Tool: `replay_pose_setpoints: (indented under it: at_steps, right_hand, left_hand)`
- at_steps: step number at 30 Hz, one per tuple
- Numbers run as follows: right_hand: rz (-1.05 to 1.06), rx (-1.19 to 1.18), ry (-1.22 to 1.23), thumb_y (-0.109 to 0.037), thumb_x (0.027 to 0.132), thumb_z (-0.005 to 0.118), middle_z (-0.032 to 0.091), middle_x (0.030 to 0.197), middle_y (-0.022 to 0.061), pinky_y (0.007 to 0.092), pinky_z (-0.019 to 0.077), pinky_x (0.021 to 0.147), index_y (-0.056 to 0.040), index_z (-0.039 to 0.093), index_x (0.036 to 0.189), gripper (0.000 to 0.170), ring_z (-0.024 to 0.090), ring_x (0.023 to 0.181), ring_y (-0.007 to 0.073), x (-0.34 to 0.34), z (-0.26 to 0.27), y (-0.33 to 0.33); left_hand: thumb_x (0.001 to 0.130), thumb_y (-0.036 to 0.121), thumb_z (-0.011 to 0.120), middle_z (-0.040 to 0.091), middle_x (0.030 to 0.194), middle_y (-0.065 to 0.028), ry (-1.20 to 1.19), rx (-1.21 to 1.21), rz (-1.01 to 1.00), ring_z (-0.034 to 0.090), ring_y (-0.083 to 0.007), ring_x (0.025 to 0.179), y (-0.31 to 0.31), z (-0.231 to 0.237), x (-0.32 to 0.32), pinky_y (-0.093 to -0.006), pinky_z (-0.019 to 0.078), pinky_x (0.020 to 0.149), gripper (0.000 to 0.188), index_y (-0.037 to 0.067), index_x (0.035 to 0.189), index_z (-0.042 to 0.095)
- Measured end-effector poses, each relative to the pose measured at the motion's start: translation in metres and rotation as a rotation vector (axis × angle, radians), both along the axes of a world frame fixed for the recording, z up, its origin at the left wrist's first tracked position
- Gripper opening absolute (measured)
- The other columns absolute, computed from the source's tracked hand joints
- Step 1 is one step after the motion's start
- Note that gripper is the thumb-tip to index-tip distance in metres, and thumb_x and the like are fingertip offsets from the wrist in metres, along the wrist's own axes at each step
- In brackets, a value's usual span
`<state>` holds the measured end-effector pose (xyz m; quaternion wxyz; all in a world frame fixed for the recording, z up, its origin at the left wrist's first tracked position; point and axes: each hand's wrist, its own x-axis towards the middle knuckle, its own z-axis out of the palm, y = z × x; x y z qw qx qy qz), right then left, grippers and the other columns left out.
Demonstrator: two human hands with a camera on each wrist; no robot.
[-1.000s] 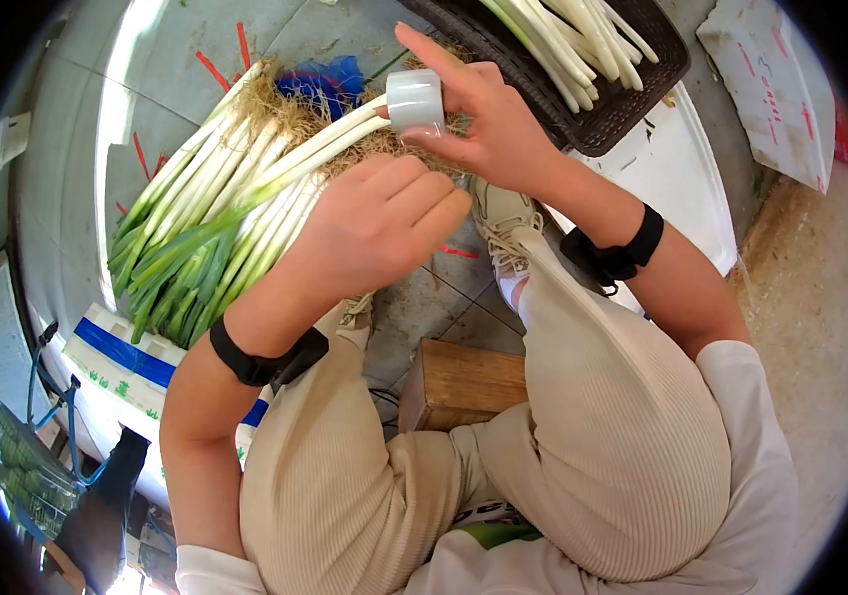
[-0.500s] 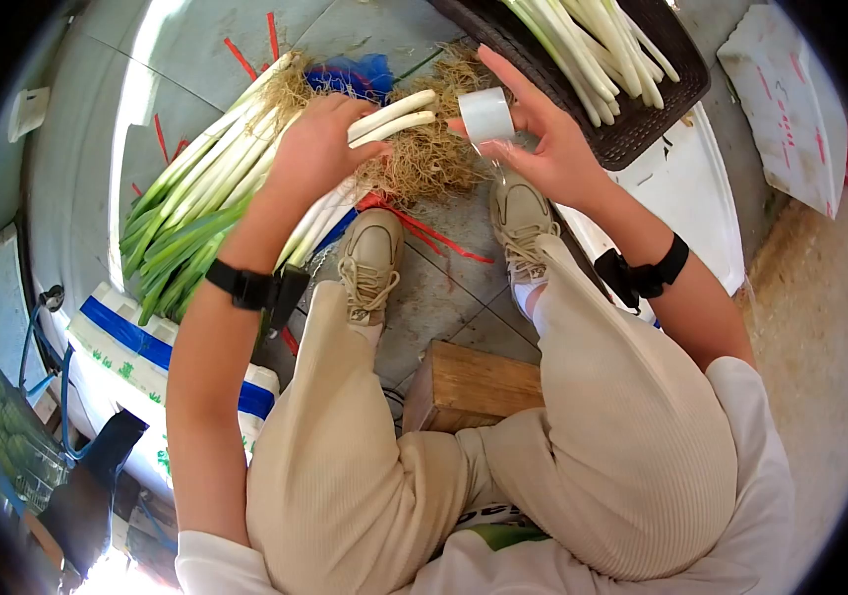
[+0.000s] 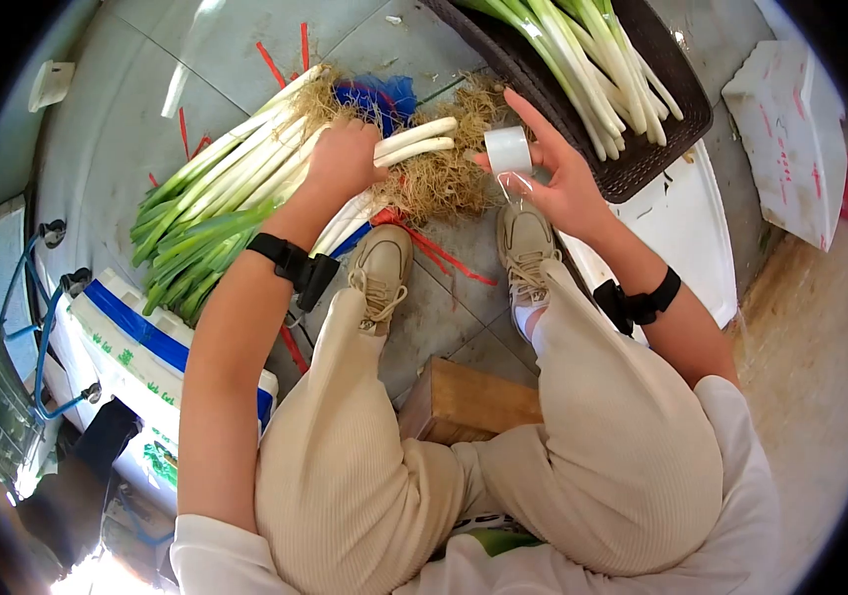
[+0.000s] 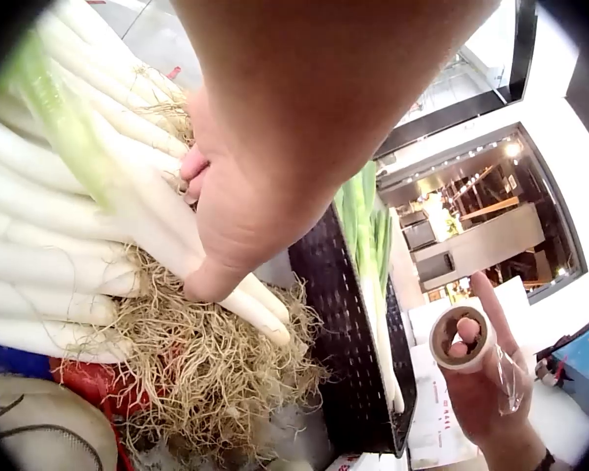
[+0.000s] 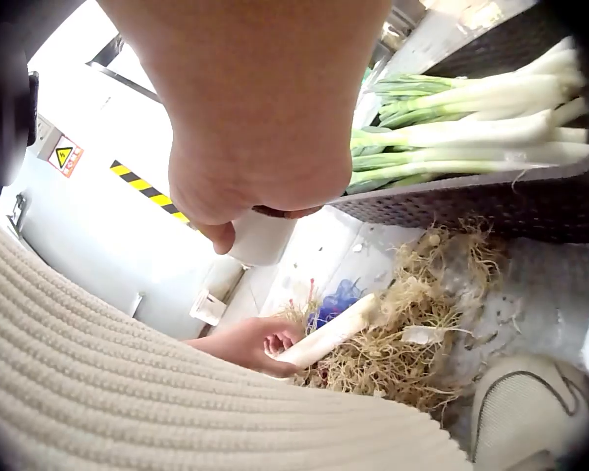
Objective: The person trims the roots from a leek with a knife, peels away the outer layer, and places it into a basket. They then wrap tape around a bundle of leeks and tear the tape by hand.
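Two leeks [image 3: 419, 136] were gripped by left hand [image 3: 345, 159], upper centre of head frame; long axis slanted slightly, white ends pointed toward frame right. Tape [image 3: 509, 151] was held by right hand [image 3: 568, 186], fingers through core, just beyond ends, not touching.

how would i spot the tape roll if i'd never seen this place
In the head view, find the dark basket at top right. Below its left edge is the right hand. The tape roll on that hand is a short, pale, hollow cylinder, unlike the long stalks beside it.
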<state>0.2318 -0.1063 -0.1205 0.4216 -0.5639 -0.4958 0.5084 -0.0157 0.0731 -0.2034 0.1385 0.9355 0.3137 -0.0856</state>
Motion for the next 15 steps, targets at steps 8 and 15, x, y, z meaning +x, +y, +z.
replay_pose_setpoints:
  at_steps: [8, 15]
  right_hand:
    - [-0.053, -0.006, 0.059, -0.005, 0.091, 0.066, 0.069, 0.118, 0.0137, 0.0296, 0.0440, 0.099, -0.0105, 0.014, 0.159, 0.085, 0.063, 0.109, 0.0137, 0.003, 0.001, -0.006]
    - [-0.070, -0.048, 0.102, -0.005, 0.091, 0.067, 0.070, 0.116, 0.0127, 0.0294, 0.0436, 0.099, -0.0105, 0.014, 0.159, 0.086, 0.063, 0.109, 0.0136, 0.003, 0.008, -0.009]
  left_hand:
    - [0.073, 0.024, 0.072, 0.066, 0.097, -0.0163, -0.115, -0.100, 0.084, 0.062, -0.0362, 0.094, -0.006, 0.017, -0.008, -0.0470, 0.0511, 0.083, 0.054, 0.011, 0.122, 0.052]
    - [0.073, 0.017, 0.066, 0.056, 0.119, -0.0217, -0.216, -0.186, 0.148, 0.056, -0.0394, 0.110, -0.009, 0.026, -0.012, -0.0470, 0.0502, 0.092, 0.065, 0.009, 0.134, 0.045]
